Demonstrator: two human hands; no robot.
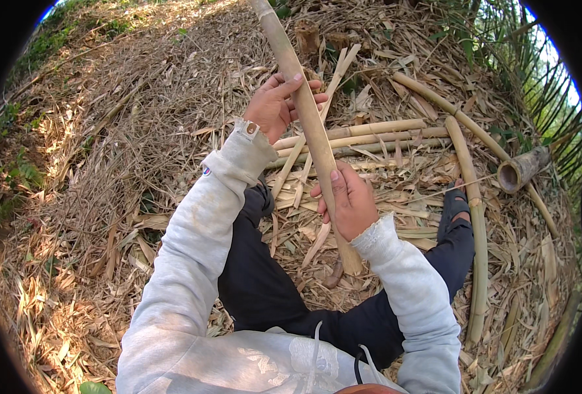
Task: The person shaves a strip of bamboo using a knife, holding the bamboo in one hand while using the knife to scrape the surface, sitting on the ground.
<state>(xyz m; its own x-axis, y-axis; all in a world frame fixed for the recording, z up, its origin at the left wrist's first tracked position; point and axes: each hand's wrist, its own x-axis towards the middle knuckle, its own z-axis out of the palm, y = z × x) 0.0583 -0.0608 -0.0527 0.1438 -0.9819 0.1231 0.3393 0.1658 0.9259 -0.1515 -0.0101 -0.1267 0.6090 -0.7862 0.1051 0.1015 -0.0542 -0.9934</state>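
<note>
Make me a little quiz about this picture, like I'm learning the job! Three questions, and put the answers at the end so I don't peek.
1. Which hand is on the lower part, in the picture, of the long bamboo piece?
2. True or false: the short, hollow bamboo section lies to the right of the right sandal.
3. How do the sleeve cuffs look? A: neatly hemmed. B: frayed. C: rolled up to the elbows.

Key:
1. The right hand; the left hand is higher up.
2. True.
3. B, frayed.
</note>
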